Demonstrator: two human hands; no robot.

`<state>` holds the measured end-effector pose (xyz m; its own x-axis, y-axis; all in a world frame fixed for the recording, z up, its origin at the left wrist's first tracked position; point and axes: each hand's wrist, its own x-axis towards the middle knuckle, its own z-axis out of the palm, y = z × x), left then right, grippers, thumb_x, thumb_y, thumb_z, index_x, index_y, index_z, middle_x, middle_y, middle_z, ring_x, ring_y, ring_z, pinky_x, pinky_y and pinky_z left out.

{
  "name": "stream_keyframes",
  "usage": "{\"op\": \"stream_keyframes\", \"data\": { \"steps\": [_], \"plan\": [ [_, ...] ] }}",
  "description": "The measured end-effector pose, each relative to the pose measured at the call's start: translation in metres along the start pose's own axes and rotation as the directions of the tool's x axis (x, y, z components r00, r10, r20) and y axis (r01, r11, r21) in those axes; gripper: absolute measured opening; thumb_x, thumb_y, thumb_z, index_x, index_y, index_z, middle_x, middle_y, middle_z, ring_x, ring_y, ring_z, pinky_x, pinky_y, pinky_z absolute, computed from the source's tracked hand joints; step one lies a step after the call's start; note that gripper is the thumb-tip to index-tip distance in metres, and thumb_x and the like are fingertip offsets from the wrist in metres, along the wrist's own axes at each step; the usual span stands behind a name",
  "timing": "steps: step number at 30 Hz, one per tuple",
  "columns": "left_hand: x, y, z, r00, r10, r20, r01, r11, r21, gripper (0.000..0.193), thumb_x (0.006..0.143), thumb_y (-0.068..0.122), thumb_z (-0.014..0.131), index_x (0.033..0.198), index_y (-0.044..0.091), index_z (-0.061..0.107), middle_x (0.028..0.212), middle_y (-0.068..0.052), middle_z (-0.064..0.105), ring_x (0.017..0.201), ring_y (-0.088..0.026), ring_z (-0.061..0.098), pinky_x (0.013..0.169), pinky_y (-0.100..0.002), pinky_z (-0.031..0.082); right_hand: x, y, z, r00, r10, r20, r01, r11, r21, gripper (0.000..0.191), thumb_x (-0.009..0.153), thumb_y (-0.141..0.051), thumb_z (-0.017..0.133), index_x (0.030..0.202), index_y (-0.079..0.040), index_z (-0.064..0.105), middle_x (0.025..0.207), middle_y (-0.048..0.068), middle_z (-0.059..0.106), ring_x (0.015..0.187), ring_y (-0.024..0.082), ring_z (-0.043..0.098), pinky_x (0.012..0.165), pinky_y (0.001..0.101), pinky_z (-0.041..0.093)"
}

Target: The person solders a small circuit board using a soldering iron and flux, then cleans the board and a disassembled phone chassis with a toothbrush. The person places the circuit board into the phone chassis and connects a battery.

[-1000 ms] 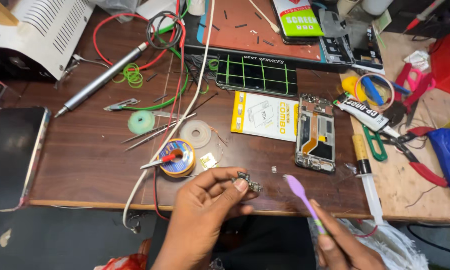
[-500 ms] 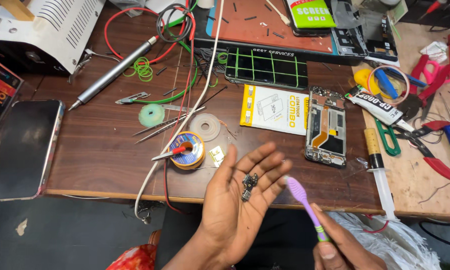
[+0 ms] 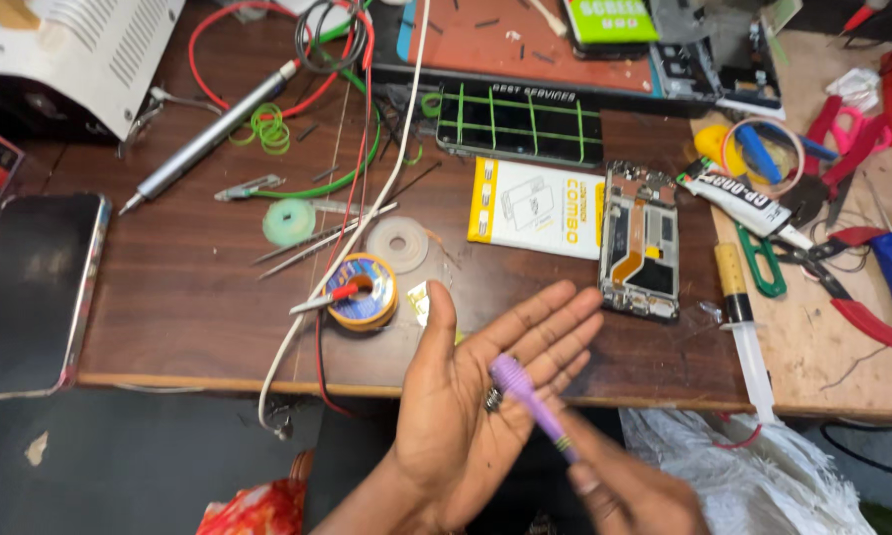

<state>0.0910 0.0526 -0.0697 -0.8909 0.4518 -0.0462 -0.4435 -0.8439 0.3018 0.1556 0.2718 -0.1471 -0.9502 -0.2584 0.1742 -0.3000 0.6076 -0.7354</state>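
Note:
My left hand (image 3: pixel 471 396) lies palm up over the front edge of the brown wooden table (image 3: pixel 188 297), fingers spread. A small dark metal part (image 3: pixel 492 399) rests on its palm. My right hand (image 3: pixel 629 485), low at the bottom of the view, grips a purple plastic pry tool (image 3: pixel 527 401). The tool's flat tip lies on the left palm, touching the small part. An opened phone body (image 3: pixel 641 241) with its insides showing lies on the table just beyond my fingertips.
A yellow-and-white packet (image 3: pixel 535 206), a solder spool (image 3: pixel 363 290), tape rolls, tweezers and red, green and white wires litter the table. A phone (image 3: pixel 30 287) lies at the left, a syringe (image 3: pixel 743 327), glue tube, pliers and scissors at the right. A white bag (image 3: pixel 753 476) hangs below.
My left hand went from pinching the small part to lying flat and open with it on the palm. The purple tool's tip moved left onto the palm, against the part.

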Motion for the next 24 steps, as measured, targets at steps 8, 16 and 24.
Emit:
{"op": "stream_keyframes", "data": {
  "steps": [8,16,24],
  "plan": [
    [0.005,-0.004,-0.008,0.995,0.075,-0.068,-0.081,0.991,-0.104,0.088,0.102,0.064,0.02,0.148,-0.008,0.041,0.151,-0.024,0.051,0.141,-0.032,0.05,0.118,-0.042,0.038,0.0,0.008,0.003,0.968,-0.222,0.119,0.226,0.974,-0.018,0.041,0.098,-0.012,0.06,0.138,-0.003,0.064,0.125,0.015,0.075,0.119,0.024,0.074,0.102,0.0352,0.051],
    [0.033,0.004,-0.005,0.923,0.371,0.104,-0.227,0.305,0.925,0.032,0.103,0.02,0.05,0.124,0.001,0.066,0.128,-0.018,0.07,0.117,-0.035,0.065,0.101,-0.043,0.053,0.063,-0.018,-0.05,0.814,0.244,-0.527,-0.365,0.921,-0.137,0.056,0.09,-0.027,0.074,0.14,-0.005,0.065,0.092,0.012,0.069,0.065,0.021,0.061,0.061,0.0337,0.05],
    [0.049,0.009,0.007,0.747,0.317,0.584,-0.274,-0.653,0.706,0.041,0.099,0.031,0.058,0.128,0.003,0.066,0.138,-0.023,0.056,0.134,-0.046,0.043,0.111,-0.057,0.029,0.115,-0.061,-0.037,0.859,0.171,-0.482,-0.405,0.803,-0.438,0.111,0.065,-0.052,0.083,0.148,-0.001,0.03,0.141,0.033,0.053,0.107,0.053,0.061,0.077,0.0581,0.052]
  ]
}}
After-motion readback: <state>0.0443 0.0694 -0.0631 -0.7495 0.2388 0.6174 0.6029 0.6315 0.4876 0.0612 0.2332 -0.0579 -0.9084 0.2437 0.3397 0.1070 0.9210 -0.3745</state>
